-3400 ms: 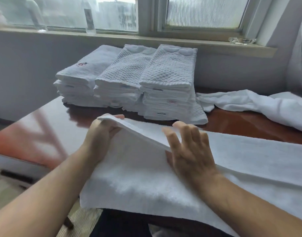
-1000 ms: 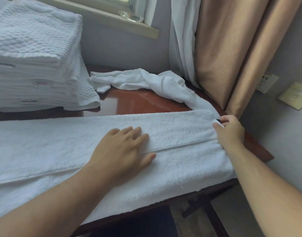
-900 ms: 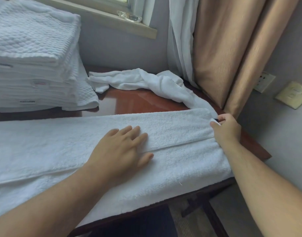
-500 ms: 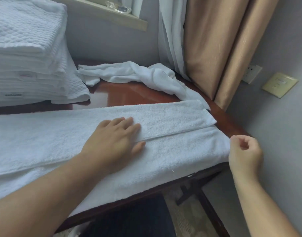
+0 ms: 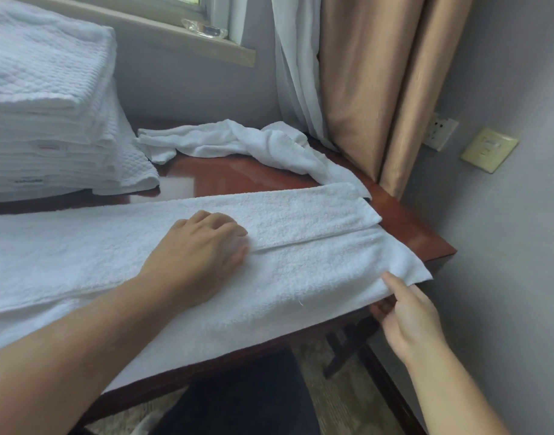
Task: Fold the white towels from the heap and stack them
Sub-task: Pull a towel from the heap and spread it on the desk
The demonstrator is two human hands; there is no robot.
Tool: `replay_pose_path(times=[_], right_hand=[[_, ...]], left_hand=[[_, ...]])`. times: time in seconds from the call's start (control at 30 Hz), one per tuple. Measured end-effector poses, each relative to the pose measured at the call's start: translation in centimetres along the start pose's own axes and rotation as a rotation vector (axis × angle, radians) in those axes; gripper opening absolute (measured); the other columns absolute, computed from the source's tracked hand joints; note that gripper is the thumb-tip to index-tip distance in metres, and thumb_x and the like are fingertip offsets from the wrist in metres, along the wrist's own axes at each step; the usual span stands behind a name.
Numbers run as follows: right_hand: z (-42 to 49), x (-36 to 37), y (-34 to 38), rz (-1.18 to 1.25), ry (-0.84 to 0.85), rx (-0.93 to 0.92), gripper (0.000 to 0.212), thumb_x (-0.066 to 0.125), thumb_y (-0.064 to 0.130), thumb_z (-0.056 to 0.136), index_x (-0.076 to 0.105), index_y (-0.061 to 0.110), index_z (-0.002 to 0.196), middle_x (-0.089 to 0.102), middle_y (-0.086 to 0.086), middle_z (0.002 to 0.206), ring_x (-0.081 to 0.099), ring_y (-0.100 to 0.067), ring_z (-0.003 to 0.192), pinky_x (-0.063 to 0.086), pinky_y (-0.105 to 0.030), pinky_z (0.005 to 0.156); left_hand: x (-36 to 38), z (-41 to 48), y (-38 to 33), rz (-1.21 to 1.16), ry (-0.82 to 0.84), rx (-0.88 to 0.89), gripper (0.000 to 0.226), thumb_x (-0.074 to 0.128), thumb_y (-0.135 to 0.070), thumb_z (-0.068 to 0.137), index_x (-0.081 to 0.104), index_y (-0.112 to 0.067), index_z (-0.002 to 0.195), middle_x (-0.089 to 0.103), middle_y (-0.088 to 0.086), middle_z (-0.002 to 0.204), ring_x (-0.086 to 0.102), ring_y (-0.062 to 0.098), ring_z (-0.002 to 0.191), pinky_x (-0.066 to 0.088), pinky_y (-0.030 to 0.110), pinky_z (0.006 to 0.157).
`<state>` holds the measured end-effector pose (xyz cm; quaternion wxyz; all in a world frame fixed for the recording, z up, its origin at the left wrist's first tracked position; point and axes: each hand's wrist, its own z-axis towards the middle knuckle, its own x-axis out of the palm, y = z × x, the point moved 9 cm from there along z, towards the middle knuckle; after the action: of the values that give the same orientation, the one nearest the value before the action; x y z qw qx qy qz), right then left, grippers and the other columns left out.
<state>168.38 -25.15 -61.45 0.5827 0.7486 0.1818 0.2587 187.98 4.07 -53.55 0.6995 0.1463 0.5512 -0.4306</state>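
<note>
two hands: left hand (image 5: 203, 252) flat on one towel (image 5: 316, 268), right hand (image 5: 404, 312) pinching its corner.

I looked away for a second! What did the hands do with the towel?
The right hand let go of the folded flap's far corner, dropped toward the table edge and now takes the towel's near corner. The left hand stayed pressing the fold, fingers now curled. The stack and crumpled towel stayed put.

Person, two bare forearms in view, no sleeves visible. Left hand (image 5: 203, 249): no ring, watch or glove. Right hand (image 5: 407, 315): likewise unadorned, no wristband. Dark garment (image 5: 238, 400) at lower frame edge, detail indistinct.
</note>
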Motion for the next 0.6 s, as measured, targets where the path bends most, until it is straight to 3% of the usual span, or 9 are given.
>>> replay_pose_path(times=[0.1, 0.2, 0.37, 0.47, 0.6], right_hand=[[-0.8, 1.3, 1.7, -0.073, 0.017, -0.123, 0.020, 0.068, 0.026, 0.091, 0.075, 0.025, 0.110, 0.076, 0.003, 0.114, 0.074, -0.017, 0.101, 0.057, -0.038, 0.078], [-0.7, 2.6, 2.7, -0.034, 0.026, -0.100, 0.013, 0.066, 0.017, 0.094, 0.073, 0.019, 0.105, 0.078, -0.002, 0.105, 0.076, -0.019, 0.091, 0.059, -0.038, 0.073], [0.1, 4.8, 4.8, 0.285, 0.027, 0.013, 0.011, 0.064, 0.006, 0.093, 0.071, 0.013, 0.096, 0.077, -0.005, 0.086, 0.075, -0.016, 0.072, 0.059, -0.028, 0.061], [0.8, 5.9, 6.7, 0.352, 0.059, 0.004, 0.012, 0.061, 0.001, 0.094, 0.071, 0.006, 0.098, 0.078, -0.012, 0.092, 0.077, -0.021, 0.081, 0.060, -0.028, 0.064], [1.8, 6.4, 8.0, 0.301, 0.072, -0.035, 0.018, 0.062, 0.001, 0.094, 0.068, 0.003, 0.111, 0.078, -0.013, 0.099, 0.077, -0.024, 0.089, 0.060, -0.029, 0.067]], left_hand=[[-0.8, -0.3, -1.6, -0.019, 0.007, 0.092, 0.048, 0.031, -0.066, 0.094, 0.069, -0.040, 0.108, 0.060, -0.017, 0.112, 0.049, 0.014, 0.108, 0.039, 0.033, 0.091], [-1.8, -1.0, -3.9, -0.117, -0.011, 0.113, 0.049, 0.033, -0.070, 0.093, 0.071, -0.039, 0.098, 0.056, -0.019, 0.100, 0.046, 0.009, 0.097, 0.042, 0.032, 0.085], [-0.5, -1.9, -7.9, -0.161, 0.136, 0.109, 0.061, 0.034, -0.087, 0.076, 0.059, -0.043, 0.110, 0.052, -0.024, 0.102, 0.049, -0.002, 0.092, 0.048, 0.026, 0.078], [-0.1, -1.5, -8.2, -0.130, 0.204, 0.090, 0.044, 0.053, -0.069, 0.083, 0.055, -0.044, 0.119, 0.054, -0.023, 0.110, 0.051, 0.000, 0.093, 0.051, 0.029, 0.082], [-0.7, -0.6, -7.2, -0.169, 0.186, 0.021, 0.023, 0.054, -0.050, 0.094, 0.062, -0.042, 0.114, 0.058, -0.021, 0.107, 0.052, 0.004, 0.095, 0.051, 0.033, 0.082]])
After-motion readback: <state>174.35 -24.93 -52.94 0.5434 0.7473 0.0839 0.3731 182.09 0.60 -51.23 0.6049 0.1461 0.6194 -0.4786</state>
